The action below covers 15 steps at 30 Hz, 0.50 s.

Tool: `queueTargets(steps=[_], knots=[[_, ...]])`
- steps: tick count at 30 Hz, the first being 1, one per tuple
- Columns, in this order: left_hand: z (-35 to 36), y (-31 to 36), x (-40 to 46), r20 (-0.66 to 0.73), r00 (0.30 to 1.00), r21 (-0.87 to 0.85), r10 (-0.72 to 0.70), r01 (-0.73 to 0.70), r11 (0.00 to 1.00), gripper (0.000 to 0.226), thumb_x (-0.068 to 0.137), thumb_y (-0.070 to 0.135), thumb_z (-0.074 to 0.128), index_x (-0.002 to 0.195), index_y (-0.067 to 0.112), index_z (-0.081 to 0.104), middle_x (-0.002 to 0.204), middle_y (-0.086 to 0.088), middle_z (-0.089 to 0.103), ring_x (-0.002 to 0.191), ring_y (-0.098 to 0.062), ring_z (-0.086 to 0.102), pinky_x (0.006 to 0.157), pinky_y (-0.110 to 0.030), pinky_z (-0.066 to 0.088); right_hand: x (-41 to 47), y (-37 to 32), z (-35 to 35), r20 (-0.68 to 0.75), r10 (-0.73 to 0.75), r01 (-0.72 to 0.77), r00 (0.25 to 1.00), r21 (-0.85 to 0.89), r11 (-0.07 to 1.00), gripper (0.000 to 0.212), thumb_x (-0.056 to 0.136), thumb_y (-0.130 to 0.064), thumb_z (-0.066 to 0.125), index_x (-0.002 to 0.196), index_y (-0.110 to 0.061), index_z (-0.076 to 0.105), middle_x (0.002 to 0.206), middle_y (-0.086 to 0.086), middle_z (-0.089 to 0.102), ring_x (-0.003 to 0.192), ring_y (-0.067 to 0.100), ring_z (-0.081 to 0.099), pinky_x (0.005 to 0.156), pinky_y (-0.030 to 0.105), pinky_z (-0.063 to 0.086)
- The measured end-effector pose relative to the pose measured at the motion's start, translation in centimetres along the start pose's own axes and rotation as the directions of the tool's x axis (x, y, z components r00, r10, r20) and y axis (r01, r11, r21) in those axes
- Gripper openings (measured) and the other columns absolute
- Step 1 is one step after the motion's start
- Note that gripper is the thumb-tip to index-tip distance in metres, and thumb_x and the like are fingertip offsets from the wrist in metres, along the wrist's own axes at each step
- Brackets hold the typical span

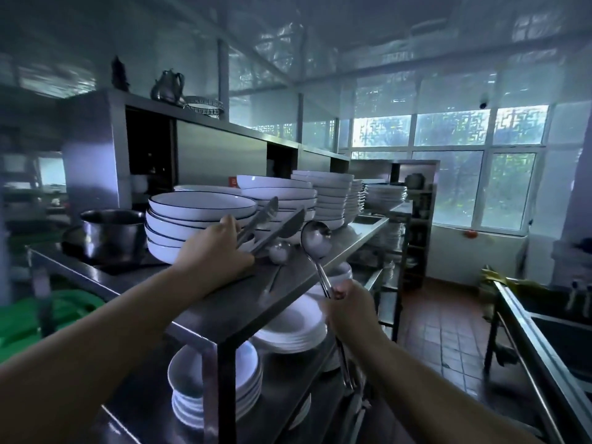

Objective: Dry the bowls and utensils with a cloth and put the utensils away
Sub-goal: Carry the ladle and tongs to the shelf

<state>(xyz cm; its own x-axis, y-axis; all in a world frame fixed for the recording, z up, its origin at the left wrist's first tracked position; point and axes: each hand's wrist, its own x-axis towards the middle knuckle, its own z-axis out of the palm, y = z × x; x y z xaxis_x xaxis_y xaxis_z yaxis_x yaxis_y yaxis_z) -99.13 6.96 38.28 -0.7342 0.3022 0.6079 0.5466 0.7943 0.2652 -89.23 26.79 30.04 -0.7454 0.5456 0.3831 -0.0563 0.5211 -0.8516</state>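
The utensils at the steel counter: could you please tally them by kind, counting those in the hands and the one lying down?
Tongs, held in the left hand: 1
Ladles: 2, one held in the right hand, one smaller lying on the counter
Total: 3 utensils

Only one marking showed: a small red tag [233, 182] behind the plate stacks [278, 200], just beside the rim of the topmost bowl, at the foot of the steel cabinet [221, 149]. It carried a pale character that looked like a "2", too blurred to confirm. What the tag was fixed to could not be told. No other text, brand or number was legible anywhere.
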Motion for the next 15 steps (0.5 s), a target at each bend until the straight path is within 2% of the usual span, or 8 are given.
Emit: queueTargets(steps=[4,6,8,11,15], knots=[[1.8,-0.7,1.5,0.087,0.995,0.119,-0.038,0.027,0.992,0.038,0.068,0.04,0.062,0.095,0.021,0.044,0.077,0.0,0.056,0.068,-0.021,0.05,0.053,-0.029,0.036,4.3,1.1,0.2,0.039,0.041,-0.044,0.998,0.056,0.997,0.013,0.075,-0.009,0.064,0.065,-0.014,0.056,0.047,-0.002,0.057,0.052,0.018,0.057,0.057,0.029,0.041],[2.4,-1.0,2.0,0.136,0.991,0.217,-0.011,-0.019,0.976,0.037,0.07,0.041,0.062,0.093,0.021,0.04,0.079,0.0,0.056,0.07,-0.021,0.05,0.055,-0.029,0.037,6.2,1.2,0.2,0.053,0.038,-0.044,0.998,0.127,0.991,0.016,0.074,-0.008,0.064,0.061,-0.015,0.057,0.044,-0.001,0.057,0.047,0.018,0.056,0.055,0.029,0.041],[2.7,-1.0,2.4,0.182,0.983,0.338,0.028,-0.089,0.937,0.036,0.074,0.038,0.059,0.093,0.02,0.035,0.084,-0.002,0.056,0.077,-0.025,0.052,0.06,-0.03,0.039,7.9,1.1,0.3,0.07,0.029,-0.04,0.997,0.152,0.988,0.016,0.072,-0.004,0.062,0.057,-0.007,0.059,0.044,0.001,0.055,0.046,0.018,0.051,0.054,0.029,0.039],[3.2,-1.1,2.7,0.218,0.974,0.46,0.059,-0.156,0.874,0.037,0.078,0.031,0.055,0.106,0.014,0.037,0.091,-0.007,0.062,0.083,-0.029,0.058,0.059,-0.031,0.039,9.9,0.9,0.9,0.079,0.014,-0.028,0.997,0.176,0.984,0.01,0.07,-0.001,0.06,0.066,0.008,0.058,0.054,0.01,0.052,0.054,0.019,0.049,0.055,0.032,0.036],[3.9,-1.9,2.6,0.263,0.963,0.525,0.05,-0.186,0.83,0.047,0.08,0.03,0.054,0.119,0.011,0.035,0.097,-0.007,0.065,0.089,-0.03,0.061,0.063,-0.033,0.045,11.3,0.8,1.9,0.113,-0.008,-0.012,0.994,0.175,0.984,0.012,0.072,-0.004,0.061,0.072,0.008,0.059,0.056,0.009,0.052,0.054,0.018,0.048,0.052,0.029,0.037]])
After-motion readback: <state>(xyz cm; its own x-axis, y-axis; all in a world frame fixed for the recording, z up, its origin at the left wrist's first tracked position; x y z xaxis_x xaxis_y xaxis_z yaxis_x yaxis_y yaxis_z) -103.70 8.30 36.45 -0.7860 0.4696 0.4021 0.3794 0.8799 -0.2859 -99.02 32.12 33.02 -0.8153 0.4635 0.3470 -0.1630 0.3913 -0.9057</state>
